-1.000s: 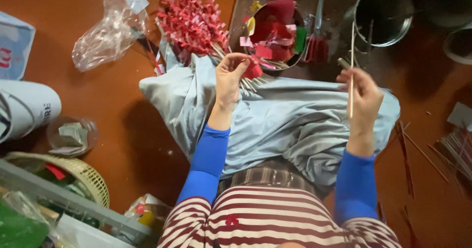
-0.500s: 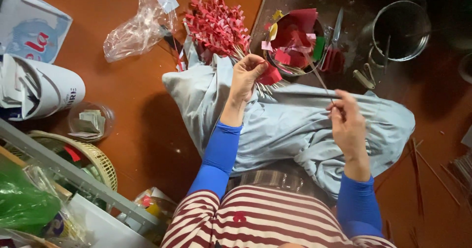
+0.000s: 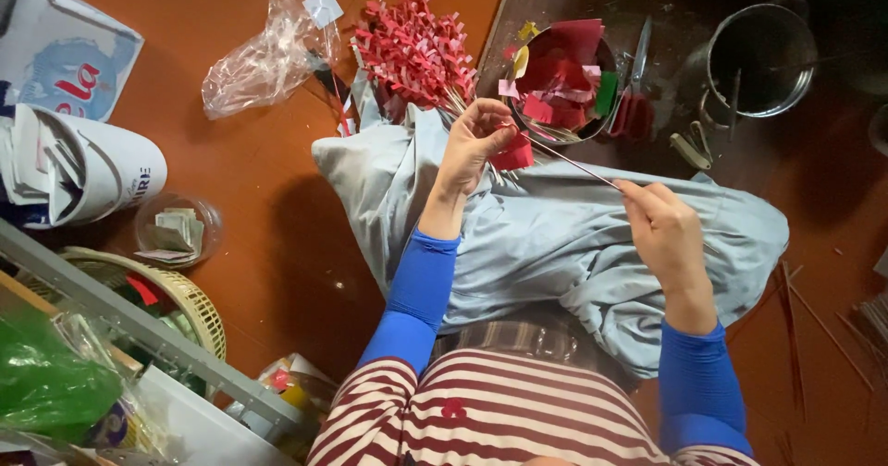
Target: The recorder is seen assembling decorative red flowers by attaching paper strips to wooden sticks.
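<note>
Bare orange floor (image 3: 277, 235) is being left open left of the grey cloth (image 3: 555, 244), toward the floor's near edge. Passage ahead is being blocked by the red paper bundle (image 3: 412, 50), the scrap-filled bowl (image 3: 564, 78) and the metal pot (image 3: 758, 55); the left edge is being crowded by the wicker basket (image 3: 199, 304).
</note>
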